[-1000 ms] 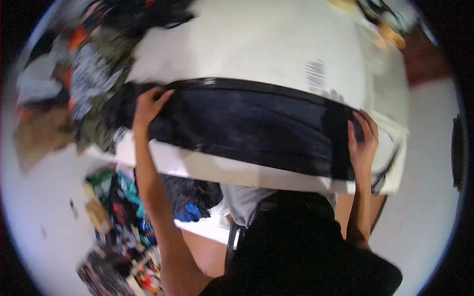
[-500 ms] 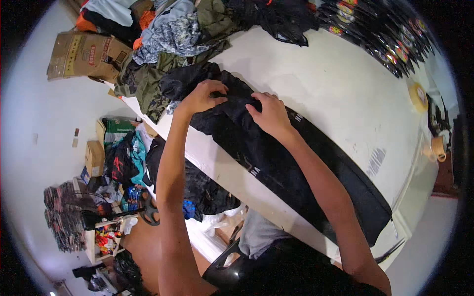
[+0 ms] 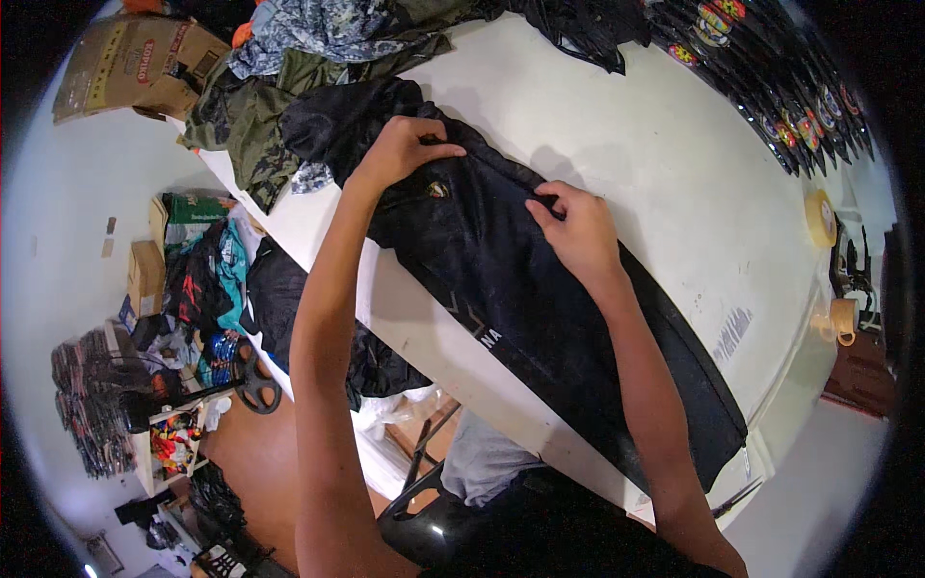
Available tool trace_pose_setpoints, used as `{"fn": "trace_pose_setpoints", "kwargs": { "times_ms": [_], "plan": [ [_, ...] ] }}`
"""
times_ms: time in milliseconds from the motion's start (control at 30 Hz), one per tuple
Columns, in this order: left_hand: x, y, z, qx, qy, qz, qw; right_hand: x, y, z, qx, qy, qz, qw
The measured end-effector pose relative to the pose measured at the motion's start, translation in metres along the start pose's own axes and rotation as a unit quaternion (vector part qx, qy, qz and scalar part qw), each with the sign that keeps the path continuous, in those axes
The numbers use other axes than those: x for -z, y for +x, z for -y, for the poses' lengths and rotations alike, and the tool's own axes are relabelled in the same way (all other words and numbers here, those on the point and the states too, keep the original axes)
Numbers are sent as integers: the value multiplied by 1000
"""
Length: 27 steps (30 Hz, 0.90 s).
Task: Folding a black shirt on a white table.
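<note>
A long black garment (image 3: pixel 540 318), shaped like trouser legs, lies slantwise across the white table (image 3: pixel 665 183). Pale lettering runs along it, and a small coloured emblem (image 3: pixel 437 191) shows near its upper end. My left hand (image 3: pixel 407 152) pinches the cloth beside that emblem, thumb stretched toward the right. Farther right, my right hand (image 3: pixel 578 226) grips the far edge between thumb and fingers. Between the hands the edge is drawn fairly straight. Bunched black cloth (image 3: pixel 332 125) lies left of my left hand; whether it belongs to the same garment I cannot tell.
Camouflage clothing (image 3: pixel 255 120) is heaped at the far left, near a cardboard box (image 3: pixel 135 67). Black packets (image 3: pixel 761 77) fill the far right corner. A roll of tape (image 3: pixel 820 218) sits at the right edge. A black chair (image 3: pixel 434 515) stands below the table's near edge.
My right hand has closed on the garment's far edge and sits farther from the left hand. The cloth between them is flatter, and the emblem now shows. The whole view has shifted slightly.
</note>
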<state>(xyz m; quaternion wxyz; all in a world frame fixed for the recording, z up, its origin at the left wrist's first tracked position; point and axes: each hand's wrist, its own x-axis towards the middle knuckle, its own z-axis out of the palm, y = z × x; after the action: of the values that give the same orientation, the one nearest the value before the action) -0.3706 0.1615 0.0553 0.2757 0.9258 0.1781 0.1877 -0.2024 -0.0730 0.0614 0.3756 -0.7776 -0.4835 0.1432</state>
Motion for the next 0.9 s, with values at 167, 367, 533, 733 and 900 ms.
{"fn": "trace_pose_setpoints", "kwargs": {
  "times_ms": [167, 367, 533, 733, 900],
  "plan": [
    [15, -6, 12, 46, 0, -3, 999, 21, -20, 7, -88, -46, 68, 993],
    [5, 3, -10, -65, 165, -161, 971, 8, -45, -6, 112, -113, -41, 986],
    [6, 19, 24, -65, 151, -70, 984, -11, -54, -14, 110, -177, 7, 978],
    [8, 21, 43, 26, 160, -17, 987, -19, -57, -13, 119, -191, -3, 974],
    [6, 19, 31, -4, 123, -159, 980, -19, -56, -11, 131, -200, -5, 971]
  ]
}}
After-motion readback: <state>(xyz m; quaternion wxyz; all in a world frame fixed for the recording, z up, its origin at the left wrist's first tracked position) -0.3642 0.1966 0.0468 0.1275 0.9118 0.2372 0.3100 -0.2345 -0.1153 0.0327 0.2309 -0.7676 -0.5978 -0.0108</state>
